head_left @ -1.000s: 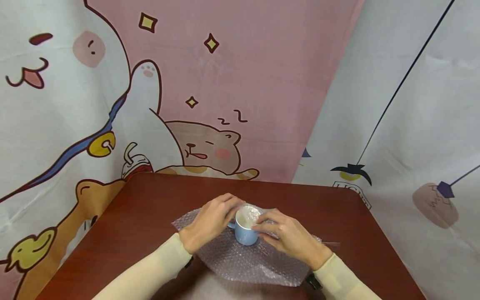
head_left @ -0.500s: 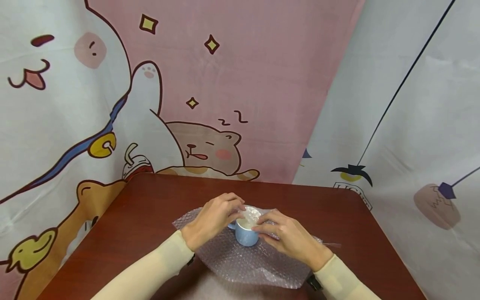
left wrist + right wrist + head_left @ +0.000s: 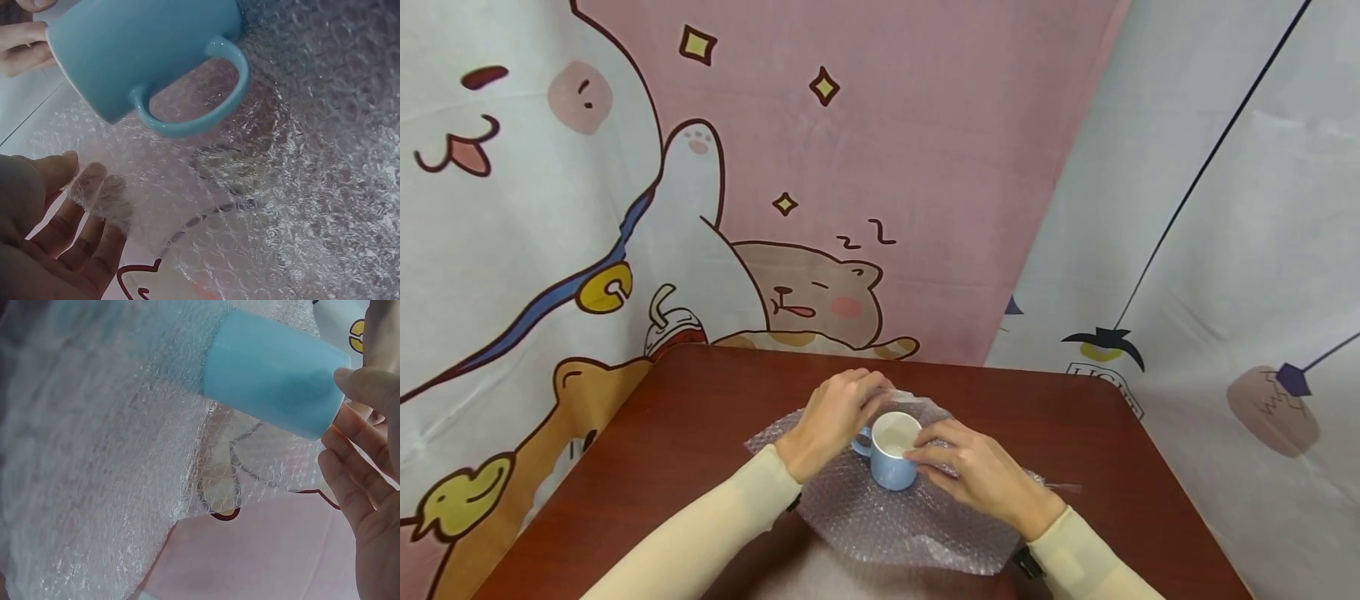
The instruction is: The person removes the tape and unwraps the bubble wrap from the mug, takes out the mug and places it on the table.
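A light blue mug (image 3: 892, 467) with a white inside stands upright on a sheet of bubble wrap (image 3: 898, 527). Its handle (image 3: 194, 125) points toward my left hand (image 3: 835, 417), as the left wrist view shows. That hand pinches the far edge of the wrap between thumb and fingers, holding it raised behind the mug. My right hand (image 3: 981, 471) grips the mug's rim from the right, its thumb (image 3: 365, 384) on the near side and fingers on the far side. The mug's mouth is uncovered.
Under everything is a dark red-brown table (image 3: 700, 442). A pale area (image 3: 850, 575) lies at the near edge, below the wrap. Behind the table hangs a cartoon-printed cloth (image 3: 940, 167).
My left hand has drawn the wrap's far edge up and back, away from the mug's mouth, where it was folded in before. The right hand has stayed on the rim.
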The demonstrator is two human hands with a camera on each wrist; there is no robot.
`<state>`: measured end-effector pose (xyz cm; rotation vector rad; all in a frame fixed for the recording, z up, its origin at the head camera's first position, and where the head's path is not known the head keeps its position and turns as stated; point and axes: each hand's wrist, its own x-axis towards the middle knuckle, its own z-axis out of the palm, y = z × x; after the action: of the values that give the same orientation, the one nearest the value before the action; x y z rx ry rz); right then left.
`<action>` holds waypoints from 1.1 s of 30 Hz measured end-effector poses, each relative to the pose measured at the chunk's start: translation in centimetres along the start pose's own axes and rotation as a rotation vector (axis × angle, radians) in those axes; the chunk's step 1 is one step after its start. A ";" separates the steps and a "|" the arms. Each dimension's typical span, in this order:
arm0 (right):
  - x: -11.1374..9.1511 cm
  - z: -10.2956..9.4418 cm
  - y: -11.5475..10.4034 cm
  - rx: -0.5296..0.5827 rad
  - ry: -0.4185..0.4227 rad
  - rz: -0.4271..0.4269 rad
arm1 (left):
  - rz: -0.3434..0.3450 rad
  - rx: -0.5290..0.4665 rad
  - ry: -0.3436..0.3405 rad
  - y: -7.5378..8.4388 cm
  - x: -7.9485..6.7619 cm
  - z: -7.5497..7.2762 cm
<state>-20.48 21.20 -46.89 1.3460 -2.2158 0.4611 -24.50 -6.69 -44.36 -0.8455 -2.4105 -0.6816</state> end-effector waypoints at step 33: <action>0.1 -0.1 -0.1 0.017 -0.026 0.038 | -0.011 0.173 0.113 -2.9 2.1 2.4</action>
<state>-20.37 21.12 -46.75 1.3274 -2.2673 0.4806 -28.58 -6.39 -45.74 -0.7048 -2.3348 -0.5023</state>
